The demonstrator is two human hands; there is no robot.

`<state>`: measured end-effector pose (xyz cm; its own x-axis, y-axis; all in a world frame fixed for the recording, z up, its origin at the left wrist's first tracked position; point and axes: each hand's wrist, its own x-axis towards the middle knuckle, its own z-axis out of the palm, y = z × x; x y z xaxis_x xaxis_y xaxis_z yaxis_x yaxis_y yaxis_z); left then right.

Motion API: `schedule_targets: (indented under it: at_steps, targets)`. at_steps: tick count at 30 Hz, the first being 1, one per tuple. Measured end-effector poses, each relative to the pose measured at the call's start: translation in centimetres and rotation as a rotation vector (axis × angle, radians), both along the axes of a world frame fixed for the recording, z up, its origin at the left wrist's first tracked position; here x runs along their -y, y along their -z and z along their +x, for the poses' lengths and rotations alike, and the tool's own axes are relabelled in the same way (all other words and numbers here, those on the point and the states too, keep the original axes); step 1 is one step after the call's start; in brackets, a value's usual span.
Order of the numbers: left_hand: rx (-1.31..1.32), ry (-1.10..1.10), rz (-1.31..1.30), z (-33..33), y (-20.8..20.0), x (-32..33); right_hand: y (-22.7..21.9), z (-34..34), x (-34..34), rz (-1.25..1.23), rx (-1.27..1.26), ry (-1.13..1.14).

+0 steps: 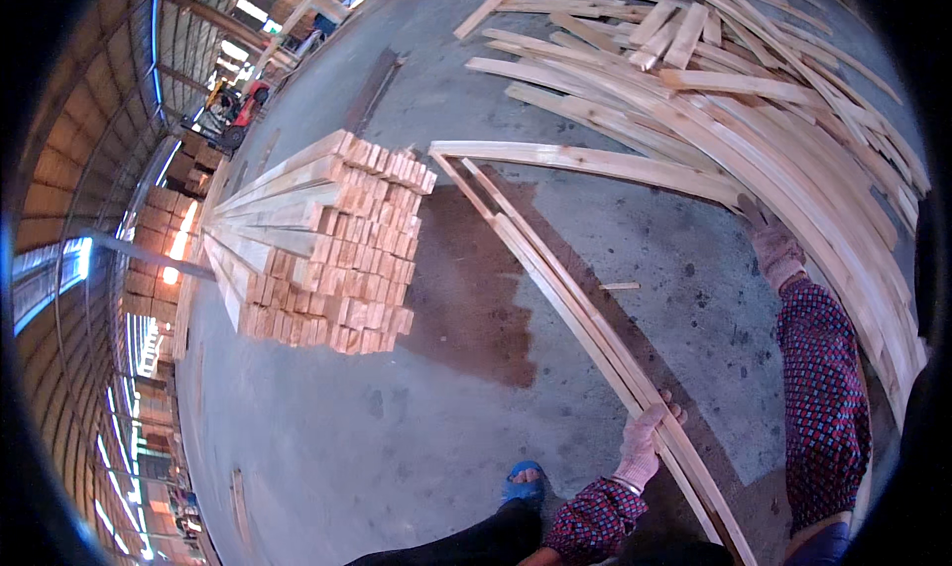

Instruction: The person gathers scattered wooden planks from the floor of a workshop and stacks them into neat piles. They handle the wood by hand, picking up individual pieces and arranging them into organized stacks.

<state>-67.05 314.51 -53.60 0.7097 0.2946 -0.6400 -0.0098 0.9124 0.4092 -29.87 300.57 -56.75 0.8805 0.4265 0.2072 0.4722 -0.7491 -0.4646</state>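
Observation:
My left hand [645,443], in a pale knit glove, is closed around a few long, narrow wooden boards [585,320]. They slant from the lower right up toward the middle of the view. Farther right, my gloved right hand [775,247] reaches forward with its fingers stretched out. Its fingertips are at the near end of another board [595,160], beside the loose pile. That board's far end meets or overlaps the tips of the boards in my left hand; I cannot tell which. Whether the right fingers press on the wood is unclear.
A loose heap of boards [684,100] spreads over the floor at the upper right. Left of centre stands a neat stack of boards [347,259]. A small wood scrap [620,286] lies between my hands. My foot in a blue slipper [524,483] is below. Red machinery [248,110] stands far off.

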Motion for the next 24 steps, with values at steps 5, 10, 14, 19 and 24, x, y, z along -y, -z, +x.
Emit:
schedule_targets:
  at_steps: [5,10,14,19,24]
  targets:
    - [-0.066,0.020,0.020,0.9,0.9,-0.4,-11.7,-8.1,-5.4,-0.836,0.022,-0.112]
    - [0.031,0.232,-0.033,4.4,-0.3,-0.8,-18.1,-21.9,-0.7,-0.525,-0.544,-0.521]
    - [-0.047,0.281,0.299,4.1,-0.3,1.5,-16.0,-32.7,5.2,-0.404,-0.901,-0.070]
    - [-0.644,0.443,0.766,7.5,-8.7,1.9,-10.9,-32.7,5.9,-0.385,-0.697,0.100]
    - [-0.045,1.312,2.450,5.6,-9.2,2.8,-9.7,-35.3,8.8,-0.334,-0.592,0.088]
